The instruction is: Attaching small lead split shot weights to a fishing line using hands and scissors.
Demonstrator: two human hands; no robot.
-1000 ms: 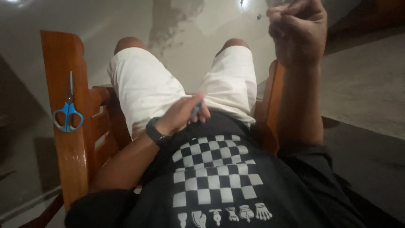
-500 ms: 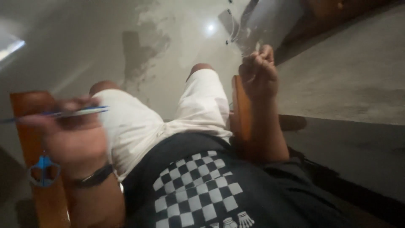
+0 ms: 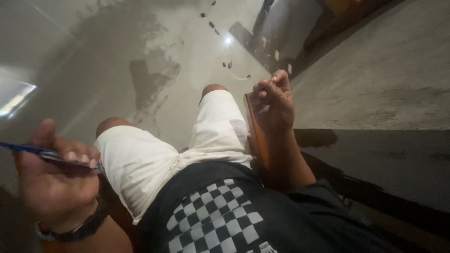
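Left hand [image 3: 56, 180] raised beside left knee, fingers clamped on blue pen [image 3: 44, 153]. Pen long axis near horizontal, one end sticking out past thumb toward left frame edge, other end at fingertips. Black wristband [image 3: 79, 229] on left wrist. Right hand [image 3: 273, 100] loosely curled beside right thigh, over wooden armrest [image 3: 255, 136]; whether it holds anything, cannot tell. White shorts [image 3: 154, 159], black checkered shirt [image 3: 215, 220] below.

Light: dim indoors; small bright glare spot on glossy floor [image 3: 228, 40].
Shadows: dark band at right.
Focus: left hand [image 3: 56, 180] and blue pen [image 3: 33, 151] soft, motion-blurred.
Edges: wide-angle stretch.
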